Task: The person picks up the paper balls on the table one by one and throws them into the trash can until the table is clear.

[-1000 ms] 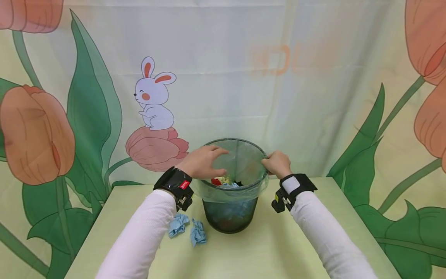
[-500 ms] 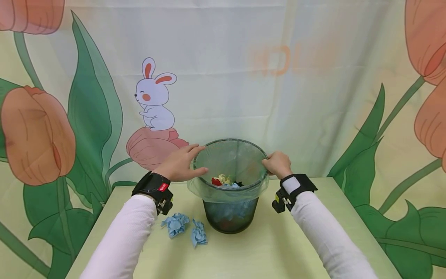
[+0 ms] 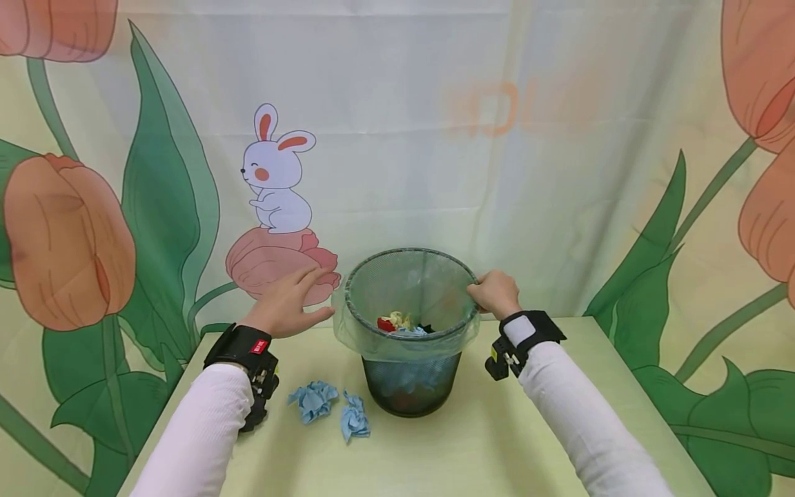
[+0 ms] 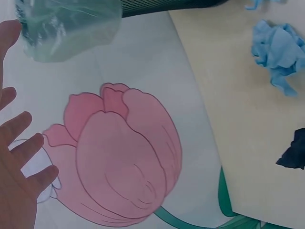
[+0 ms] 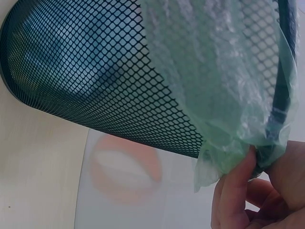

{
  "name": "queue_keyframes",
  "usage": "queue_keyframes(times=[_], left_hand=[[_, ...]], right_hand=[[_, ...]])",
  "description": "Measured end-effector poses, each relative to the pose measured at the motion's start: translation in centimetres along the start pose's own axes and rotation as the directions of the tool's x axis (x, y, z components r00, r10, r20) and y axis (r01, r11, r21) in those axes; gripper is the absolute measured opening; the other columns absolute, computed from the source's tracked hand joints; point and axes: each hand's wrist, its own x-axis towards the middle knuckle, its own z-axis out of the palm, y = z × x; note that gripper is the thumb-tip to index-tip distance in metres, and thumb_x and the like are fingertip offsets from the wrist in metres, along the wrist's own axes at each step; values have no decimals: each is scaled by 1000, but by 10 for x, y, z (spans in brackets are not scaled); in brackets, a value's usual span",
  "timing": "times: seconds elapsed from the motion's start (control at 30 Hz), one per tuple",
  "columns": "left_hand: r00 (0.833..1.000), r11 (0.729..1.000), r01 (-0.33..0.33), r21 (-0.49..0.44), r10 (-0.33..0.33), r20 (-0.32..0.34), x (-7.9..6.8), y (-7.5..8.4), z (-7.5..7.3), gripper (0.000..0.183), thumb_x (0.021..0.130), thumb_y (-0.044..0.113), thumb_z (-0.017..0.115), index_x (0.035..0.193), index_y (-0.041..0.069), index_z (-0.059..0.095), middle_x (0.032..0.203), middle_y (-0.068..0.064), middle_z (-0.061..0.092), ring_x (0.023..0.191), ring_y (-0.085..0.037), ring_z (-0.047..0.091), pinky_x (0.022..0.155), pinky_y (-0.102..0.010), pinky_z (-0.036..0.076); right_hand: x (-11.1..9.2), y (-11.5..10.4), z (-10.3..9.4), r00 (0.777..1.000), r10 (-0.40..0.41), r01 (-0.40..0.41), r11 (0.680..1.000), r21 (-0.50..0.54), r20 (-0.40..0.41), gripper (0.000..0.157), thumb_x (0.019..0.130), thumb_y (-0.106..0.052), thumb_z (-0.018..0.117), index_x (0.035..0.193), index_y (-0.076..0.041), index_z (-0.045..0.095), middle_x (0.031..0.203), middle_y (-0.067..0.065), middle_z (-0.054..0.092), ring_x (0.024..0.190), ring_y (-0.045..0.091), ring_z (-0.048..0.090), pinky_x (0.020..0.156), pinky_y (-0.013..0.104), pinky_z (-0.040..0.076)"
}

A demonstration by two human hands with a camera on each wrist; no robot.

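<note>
A black mesh wastebasket (image 3: 410,400) stands upright on the table, its rim covered by a translucent green bin liner (image 3: 397,351). Crumpled red, yellow, blue and black pieces (image 3: 400,322) lie inside it. My right hand (image 3: 495,293) grips the right side of the rim, and in the right wrist view its thumb and fingers pinch the rim through the liner (image 5: 205,86). To the left of the basket, my left hand (image 3: 288,302) hangs in the air, fingers spread and holding nothing. Below it lie two crumpled blue papers (image 3: 313,400).
In the left wrist view a dark crumpled scrap (image 4: 294,150) lies on the table (image 4: 248,138) beyond the blue paper. A cloth backdrop (image 3: 397,159) printed with tulips and a rabbit hangs directly behind the table.
My left hand has drawn back leftward from over the wastebasket's opening to a spot beside it, uncovering more of the blue papers. My right hand has kept its hold on the rim.
</note>
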Motion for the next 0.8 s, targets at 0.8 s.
queue_keyframes(times=[0.8], left_hand=[[971, 970, 228, 89, -219, -94, -80, -66, 84, 78, 75, 43, 69, 136, 4, 40, 140, -25, 33, 125, -44, 34, 97, -65, 30]], right_hand=[[-1, -1, -2, 1000, -1, 1, 1000, -5, 1, 45, 82, -11, 51, 44, -18, 29, 38, -4, 31, 45, 14, 57, 36, 19, 26]])
